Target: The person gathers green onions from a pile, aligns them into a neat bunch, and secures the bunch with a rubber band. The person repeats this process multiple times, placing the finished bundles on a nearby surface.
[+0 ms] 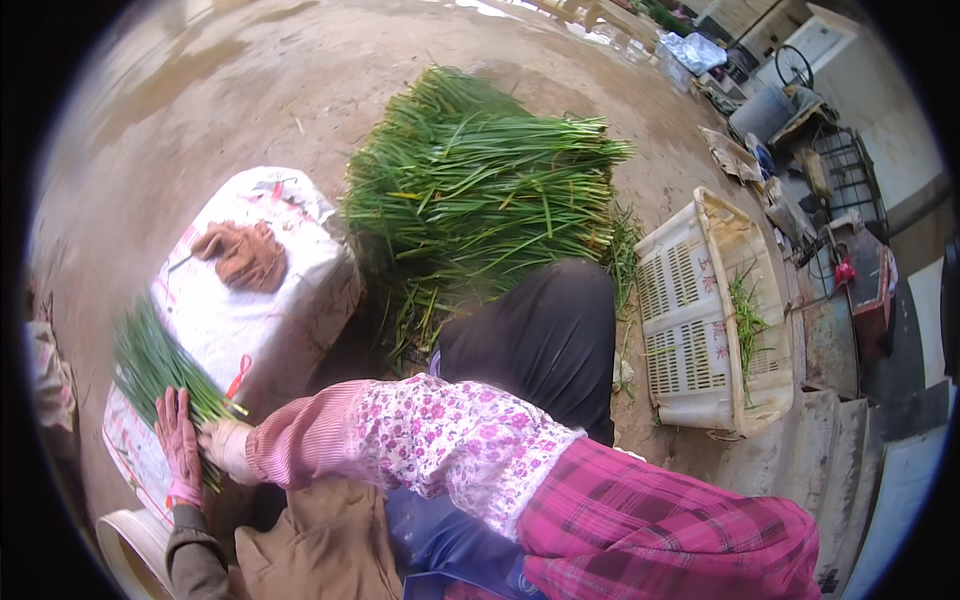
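Note:
My left hand (178,444), in a pinkish glove, lies with outstretched fingers along the near side of a bunch of long green chives (154,360). Close beside it, my right hand (227,448), in a pale glove, is closed around the stem end of the same bunch; its fingers are partly hidden. The bunch rests on a white wrapped block (225,322). A red tie (240,375) lies by the stem ends. Farther up on the block is a crumpled brown cloth (251,259). A large heap of chives (495,180) lies on the ground ahead.
A pale plastic crate (686,315) with loose green leaves inside stands tilted on the right. A white bucket (124,544) is at the lower left. My bent knee (540,330) is between the heap and my right arm. Assorted items and a metal rack (847,172) line the far right.

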`<state>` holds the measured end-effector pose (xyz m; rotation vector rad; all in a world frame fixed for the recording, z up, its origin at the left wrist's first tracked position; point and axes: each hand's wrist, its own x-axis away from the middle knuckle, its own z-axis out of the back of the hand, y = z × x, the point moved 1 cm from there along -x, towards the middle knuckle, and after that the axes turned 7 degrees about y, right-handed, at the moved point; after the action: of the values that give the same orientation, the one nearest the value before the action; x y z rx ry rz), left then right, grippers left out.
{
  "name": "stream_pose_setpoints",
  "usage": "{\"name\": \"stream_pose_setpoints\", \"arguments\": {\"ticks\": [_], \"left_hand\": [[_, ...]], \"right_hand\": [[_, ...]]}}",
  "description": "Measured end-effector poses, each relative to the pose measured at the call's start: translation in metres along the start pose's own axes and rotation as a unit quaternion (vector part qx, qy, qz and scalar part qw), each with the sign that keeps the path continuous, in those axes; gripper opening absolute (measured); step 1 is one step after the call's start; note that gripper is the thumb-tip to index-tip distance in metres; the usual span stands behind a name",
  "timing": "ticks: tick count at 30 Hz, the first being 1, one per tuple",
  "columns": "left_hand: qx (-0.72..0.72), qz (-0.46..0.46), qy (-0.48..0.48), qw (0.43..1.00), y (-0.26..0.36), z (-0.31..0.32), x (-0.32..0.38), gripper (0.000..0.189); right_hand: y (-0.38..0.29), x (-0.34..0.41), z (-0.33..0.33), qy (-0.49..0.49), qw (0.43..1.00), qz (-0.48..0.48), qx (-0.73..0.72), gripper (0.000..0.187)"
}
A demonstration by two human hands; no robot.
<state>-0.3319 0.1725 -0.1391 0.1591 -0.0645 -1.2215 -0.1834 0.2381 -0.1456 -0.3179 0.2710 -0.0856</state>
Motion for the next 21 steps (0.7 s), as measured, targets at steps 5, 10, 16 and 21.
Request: {"name": "stream_pose_setpoints", "arguments": {"ticks": [5,10,16,21], "left_hand": [[-0.022,-0.043,0.022,0.999,0.003,0.0,0.002,0.058],[-0.071,0.021,-0.06,0.995,0.01,0.011,-0.002,0.058],[0.049,0.015,0.119,0.992,0.037,0.043,-0.015,0.061],[0.01,-0.038,0.158,0.987,0.134,0.073,-0.057,0.066]], "right_hand": [[0.089,0.072,0.115,0.03,0.976,0.095,-0.193,0.03],[0.292,0.226,0.3,0.06,0.971,-0.155,0.17,0.046],[0.434,0.422,0.411,-0.079,0.738,-0.58,0.334,0.103],[0.473,0.48,0.431,-0.098,0.743,-0.619,0.237,0.094]]}}
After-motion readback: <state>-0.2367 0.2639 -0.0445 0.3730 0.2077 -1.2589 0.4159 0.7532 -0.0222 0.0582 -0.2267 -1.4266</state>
